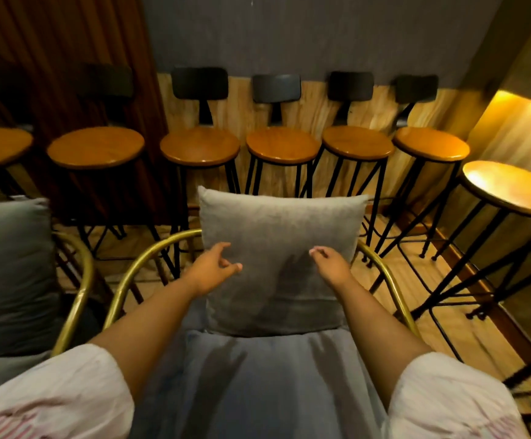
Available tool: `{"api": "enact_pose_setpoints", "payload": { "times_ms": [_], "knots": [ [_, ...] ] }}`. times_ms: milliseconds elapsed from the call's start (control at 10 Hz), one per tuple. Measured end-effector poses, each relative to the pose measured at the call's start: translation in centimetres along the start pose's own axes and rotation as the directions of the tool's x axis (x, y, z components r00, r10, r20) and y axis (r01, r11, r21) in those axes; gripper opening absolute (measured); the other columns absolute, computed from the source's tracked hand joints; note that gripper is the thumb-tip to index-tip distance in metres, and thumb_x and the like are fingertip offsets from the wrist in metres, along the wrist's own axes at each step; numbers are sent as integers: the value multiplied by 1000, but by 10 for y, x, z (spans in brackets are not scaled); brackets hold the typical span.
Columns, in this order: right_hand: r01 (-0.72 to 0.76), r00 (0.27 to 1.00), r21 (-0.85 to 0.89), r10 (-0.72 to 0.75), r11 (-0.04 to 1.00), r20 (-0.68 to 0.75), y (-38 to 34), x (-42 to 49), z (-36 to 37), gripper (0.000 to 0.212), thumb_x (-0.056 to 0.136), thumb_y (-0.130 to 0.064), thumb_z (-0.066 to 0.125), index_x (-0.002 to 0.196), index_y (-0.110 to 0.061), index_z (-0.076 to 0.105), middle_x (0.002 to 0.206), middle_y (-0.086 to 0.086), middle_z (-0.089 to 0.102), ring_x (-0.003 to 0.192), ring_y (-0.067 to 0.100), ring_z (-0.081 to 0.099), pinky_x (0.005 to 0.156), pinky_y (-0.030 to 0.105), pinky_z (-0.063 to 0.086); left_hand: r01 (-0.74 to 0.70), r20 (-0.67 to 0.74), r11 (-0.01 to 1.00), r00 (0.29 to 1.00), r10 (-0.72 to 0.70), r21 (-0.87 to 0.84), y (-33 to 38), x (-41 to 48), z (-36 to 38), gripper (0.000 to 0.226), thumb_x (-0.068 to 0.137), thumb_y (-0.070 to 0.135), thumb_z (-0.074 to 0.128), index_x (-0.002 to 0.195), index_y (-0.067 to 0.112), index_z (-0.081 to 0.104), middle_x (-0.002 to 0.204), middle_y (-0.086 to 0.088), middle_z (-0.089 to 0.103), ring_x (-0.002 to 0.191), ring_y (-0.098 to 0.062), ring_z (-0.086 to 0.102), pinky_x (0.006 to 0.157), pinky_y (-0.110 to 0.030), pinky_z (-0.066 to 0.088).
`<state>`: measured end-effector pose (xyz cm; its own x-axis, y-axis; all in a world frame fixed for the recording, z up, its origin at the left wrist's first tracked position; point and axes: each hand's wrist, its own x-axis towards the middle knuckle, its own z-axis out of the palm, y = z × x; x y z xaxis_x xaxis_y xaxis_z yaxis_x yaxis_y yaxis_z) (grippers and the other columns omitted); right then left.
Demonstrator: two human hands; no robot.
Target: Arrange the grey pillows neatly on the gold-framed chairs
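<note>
Reaching toward the grey pillow (277, 248), I have both hands just in front of its face — the left hand (213, 267) near its lower left part, the right hand (330, 264) near its lower right. The fingers of both are loosely apart and curled, clamped on nothing; whether any fingertip brushes the fabric I cannot tell. The pillow stands upright against the back of the gold-framed chair (150, 258), its bottom edge on the grey seat cushion (258, 375), roughly centred between the two arms of the frame.

I judge the pillow light and soft, with a slightly fuzzy cover that should grip well; it will sag if held by one corner, so I would take it by both side edges at mid-height and pat it square.

Left of the pillow, a second grey cushion (7, 274) sits on a neighbouring gold frame, close by. Behind the pillow runs a row of wooden bar stools (281, 145), near enough that a push backward could tip it over the rail. Right of the pillow more stools crowd in — the freest room is toward me, over the seat.
</note>
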<state>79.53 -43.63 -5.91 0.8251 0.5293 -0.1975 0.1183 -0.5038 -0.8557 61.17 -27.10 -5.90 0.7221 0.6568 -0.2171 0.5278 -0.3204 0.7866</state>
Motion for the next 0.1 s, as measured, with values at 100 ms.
{"api": "enact_pose_setpoints", "payload": {
  "times_ms": [100],
  "knots": [
    [43, 991, -41, -37, 998, 131, -46, -45, 4, 34, 98, -12, 44, 113, 12, 63, 124, 28, 61, 117, 38, 54, 92, 36, 40, -18, -1, 984, 1000, 19, 177, 18, -45, -23, 54, 92, 32, 55, 140, 10, 41, 123, -15, 62, 113, -28, 59, 87, -30, 46]
  ]
}}
